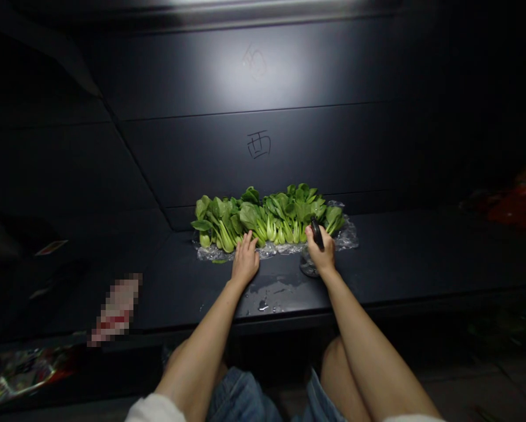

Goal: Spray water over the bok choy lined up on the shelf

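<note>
A row of leafy green vegetables with pale stems [284, 214] lies on crumpled clear plastic [348, 234] against the back panel of a dark shelf. My left hand [245, 258] rests at the front edge of the row, fingers stretched over the plastic and touching the lower stems. Near the right end of the row, my right hand [322, 249] is wrapped round the black-topped neck of a clear spray bottle [308, 264]. The bottle's lower part shows beside the hand.
Water puddles [265, 302] lie on the dark shelf [403, 258] in front of the row. A pixelated pinkish item [117, 308] is at left, with shiny packages [23, 372] below. Something red [524, 196] is at far right.
</note>
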A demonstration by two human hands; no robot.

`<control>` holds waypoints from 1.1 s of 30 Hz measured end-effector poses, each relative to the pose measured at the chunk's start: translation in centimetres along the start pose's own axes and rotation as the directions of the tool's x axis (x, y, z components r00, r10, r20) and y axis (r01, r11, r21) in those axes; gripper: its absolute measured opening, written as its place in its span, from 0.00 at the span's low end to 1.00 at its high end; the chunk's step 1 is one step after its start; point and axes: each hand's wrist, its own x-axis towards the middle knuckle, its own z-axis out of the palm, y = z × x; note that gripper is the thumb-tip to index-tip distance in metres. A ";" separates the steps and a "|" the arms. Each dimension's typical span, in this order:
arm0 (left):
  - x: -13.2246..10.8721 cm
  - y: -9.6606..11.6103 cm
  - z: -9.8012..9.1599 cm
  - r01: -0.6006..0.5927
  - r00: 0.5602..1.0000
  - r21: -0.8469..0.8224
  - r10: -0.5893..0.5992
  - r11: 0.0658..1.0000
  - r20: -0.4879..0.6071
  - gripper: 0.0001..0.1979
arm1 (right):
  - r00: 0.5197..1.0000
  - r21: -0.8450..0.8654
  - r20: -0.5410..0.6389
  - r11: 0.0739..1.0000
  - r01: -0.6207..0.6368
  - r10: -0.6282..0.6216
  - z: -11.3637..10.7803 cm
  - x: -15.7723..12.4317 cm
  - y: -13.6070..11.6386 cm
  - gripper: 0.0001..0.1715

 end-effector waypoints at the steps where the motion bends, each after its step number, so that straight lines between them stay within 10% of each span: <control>1: 0.0 0.0 0.0 0.002 1.000 -0.001 -0.002 1.000 0.000 0.23 | 1.000 0.004 0.011 1.000 0.003 -0.003 0.0 0.0 -0.1 0.24; 33: -0.1 0.3 -0.1 0.074 0.995 -0.002 -0.074 0.997 0.071 0.24 | 0.968 0.141 0.218 0.985 0.098 -0.128 1.2 -1.1 -1.5 0.25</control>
